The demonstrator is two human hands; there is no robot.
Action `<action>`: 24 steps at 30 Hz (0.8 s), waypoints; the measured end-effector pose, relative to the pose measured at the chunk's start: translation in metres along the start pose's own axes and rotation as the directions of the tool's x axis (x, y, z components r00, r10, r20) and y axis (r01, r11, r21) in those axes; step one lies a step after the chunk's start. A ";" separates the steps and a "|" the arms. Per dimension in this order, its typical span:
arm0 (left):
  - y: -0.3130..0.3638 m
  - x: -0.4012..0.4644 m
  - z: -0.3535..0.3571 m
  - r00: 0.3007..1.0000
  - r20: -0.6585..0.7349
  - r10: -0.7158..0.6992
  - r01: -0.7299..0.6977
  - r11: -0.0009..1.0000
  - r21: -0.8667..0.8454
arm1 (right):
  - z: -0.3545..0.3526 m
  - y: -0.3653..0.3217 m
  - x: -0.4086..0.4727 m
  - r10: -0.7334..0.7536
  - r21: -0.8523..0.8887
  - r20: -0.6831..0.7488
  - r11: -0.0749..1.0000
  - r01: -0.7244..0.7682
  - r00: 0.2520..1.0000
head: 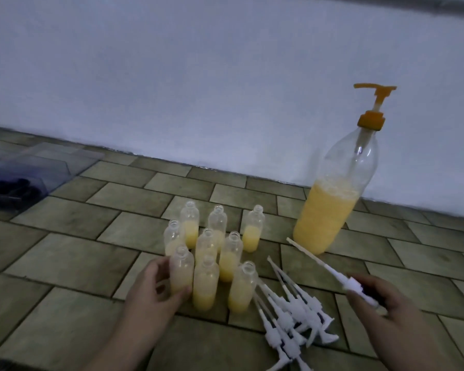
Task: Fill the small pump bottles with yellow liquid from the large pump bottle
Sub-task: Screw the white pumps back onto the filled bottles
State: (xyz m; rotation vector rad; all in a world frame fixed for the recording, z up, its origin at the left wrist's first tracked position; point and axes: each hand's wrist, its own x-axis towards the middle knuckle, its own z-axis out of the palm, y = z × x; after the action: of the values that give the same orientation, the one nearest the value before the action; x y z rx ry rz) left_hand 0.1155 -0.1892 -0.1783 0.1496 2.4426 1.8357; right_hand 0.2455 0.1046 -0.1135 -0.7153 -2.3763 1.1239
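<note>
Several small clear bottles (217,253) stand open-necked in a cluster on the tiled floor, each partly filled with yellow liquid. My left hand (152,287) grips the nearest left small bottle (182,269), thumb in front and fingers behind. My right hand (386,303) holds a white pump head (356,286) by its cap, its long dip tube pointing up-left. The large pump bottle (332,207) with an orange pump stands at the right near the wall, about half full of yellow liquid.
A pile of white pump heads (292,317) lies on the floor between my hands. A clear plastic box (51,170) holding dark caps sits at the far left. A white wall (198,89) runs along the back.
</note>
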 end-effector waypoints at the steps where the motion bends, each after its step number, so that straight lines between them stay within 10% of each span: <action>1: 0.001 0.002 0.001 1.000 0.003 0.007 -0.007 1.000 -0.008 | -0.003 -0.006 -0.003 -0.028 0.055 -0.031 0.998 0.030 0.999; 12: 0.020 -0.004 -0.009 0.980 -0.065 0.187 -0.183 0.981 0.063 | -0.004 -0.103 -0.008 -0.675 -0.165 0.025 0.725 0.669 0.738; 24: 0.068 -0.012 -0.024 0.860 -0.083 0.503 -0.464 0.840 0.281 | -0.008 -0.135 0.009 -0.785 -0.258 0.133 0.561 0.786 0.604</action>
State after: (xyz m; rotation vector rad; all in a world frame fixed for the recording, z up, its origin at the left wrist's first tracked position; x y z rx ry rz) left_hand 0.1268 -0.1953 -0.1059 0.7393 2.9541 1.7311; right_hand 0.2069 0.0415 0.0001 0.3221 -2.4342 0.3668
